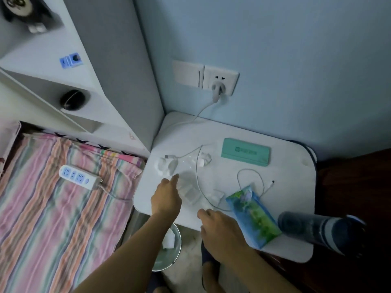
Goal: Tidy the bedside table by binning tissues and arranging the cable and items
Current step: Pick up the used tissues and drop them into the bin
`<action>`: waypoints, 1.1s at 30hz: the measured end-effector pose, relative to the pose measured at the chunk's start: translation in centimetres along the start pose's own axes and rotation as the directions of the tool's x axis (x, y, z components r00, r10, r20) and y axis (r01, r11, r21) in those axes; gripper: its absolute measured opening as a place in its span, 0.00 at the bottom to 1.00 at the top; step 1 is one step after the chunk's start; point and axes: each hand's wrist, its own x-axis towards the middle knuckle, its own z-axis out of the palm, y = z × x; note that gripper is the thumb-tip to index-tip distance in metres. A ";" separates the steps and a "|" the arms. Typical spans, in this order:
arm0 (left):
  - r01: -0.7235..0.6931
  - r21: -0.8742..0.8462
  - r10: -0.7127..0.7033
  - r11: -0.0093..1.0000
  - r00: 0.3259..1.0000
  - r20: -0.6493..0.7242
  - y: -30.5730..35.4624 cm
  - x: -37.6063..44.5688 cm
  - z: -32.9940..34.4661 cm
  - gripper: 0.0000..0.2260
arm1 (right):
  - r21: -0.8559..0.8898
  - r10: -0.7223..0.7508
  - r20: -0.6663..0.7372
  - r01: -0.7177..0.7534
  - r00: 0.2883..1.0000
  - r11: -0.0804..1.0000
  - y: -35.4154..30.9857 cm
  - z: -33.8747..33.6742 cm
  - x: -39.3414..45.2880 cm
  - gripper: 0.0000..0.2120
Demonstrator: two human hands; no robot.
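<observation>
- Step in hand, as I read it: binning tissues. One white tissue (168,239) already lies in the bin (176,253) on the floor below the table's front edge; several are not yet cleared.
- Left hand (166,196) is over the front left of the bedside table (296,187), index finger stretched toward the crumpled tissue clump (167,164) at the left edge, fingertip just short of it, other fingers loosely curled. It holds nothing.
- Right hand (222,231) hovers at the front edge, fingers bent and close together, beside the tissue pack (255,215). Seen from the back (palm side hidden), so I cannot tell if it pinches anything.
- More tissue: a small wad (206,159) near the middle, flatter bits (213,196) at the front by the pack.
- White cable (197,176) loops loose across the top, passing beside the wads, one plug end (169,156) resting on the left clump.
- Next move likely needs a pinch on the left clump that leaves the cable end behind, then a carry down to the bin.
- Green case (245,152) at the back and dark bottle (317,228) lying at the right front not yet arranged.
</observation>
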 end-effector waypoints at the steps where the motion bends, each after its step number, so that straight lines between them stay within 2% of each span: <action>1: -0.035 0.036 0.034 0.999 0.999 0.008 -0.1 0.4 0.4 0.25 | 0.009 0.005 0.001 -0.005 1.000 1.000 0.2 0.4 0.3 0.09; 3: -0.093 0.108 0.089 0.990 0.995 0.047 -0.4 1.2 0.8 0.24 | 0.020 0.013 0.002 -0.013 1.000 1.000 0.5 1.2 0.7 0.10; 5: -0.115 0.135 0.109 0.984 0.993 0.053 -0.7 2.1 1.1 0.18 | 0.024 0.012 0.007 -0.012 1.000 1.000 0.6 1.7 1.2 0.10; 9: -0.089 0.050 0.089 0.995 0.996 0.008 -1.3 3.1 1.5 0.04 | 0.050 0.029 -0.024 -0.028 0.999 0.998 0.4 2.7 2.5 0.13; 14: 0.039 -0.126 -0.053 0.991 0.993 -0.109 -3.2 2.1 1.1 0.06 | 0.060 0.079 -0.080 -0.074 0.994 0.995 -1.2 3.9 6.1 0.34; 16: 0.051 -0.206 -0.086 0.977 0.983 -0.162 -4.4 0.8 0.7 0.07 | 0.063 0.121 -0.093 -0.115 0.988 0.991 -1.9 4.0 7.8 0.38; 19: 0.071 -0.339 -0.117 0.938 0.986 -0.119 -5.9 -1.2 0.5 0.07 | 0.053 0.164 -0.105 -0.159 0.981 0.986 -2.5 4.6 9.4 0.35; 22: 0.183 -0.462 -0.237 0.868 0.970 -0.062 -6.7 -2.8 1.0 0.06 | 0.035 0.172 -0.121 -0.169 0.978 0.985 -2.3 5.2 10.3 0.28; 26: 0.248 -0.543 -0.343 0.802 0.936 -0.079 -8.8 -6.0 1.7 0.07 | 0.040 0.155 -0.074 -0.152 0.985 0.988 -2.2 5.2 10.7 0.16; 30: 0.456 -0.574 -0.556 0.681 0.831 0.000 -12.0 -9.3 3.7 0.06 | 0.313 0.129 -0.091 -0.095 0.987 0.945 -4.8 6.5 8.4 0.06; 33: 0.623 -0.661 -0.691 0.418 0.691 0.214 -14.0 -10.3 6.6 0.03 | 0.375 0.050 -0.104 -0.007 0.993 0.927 -6.7 9.3 5.7 0.03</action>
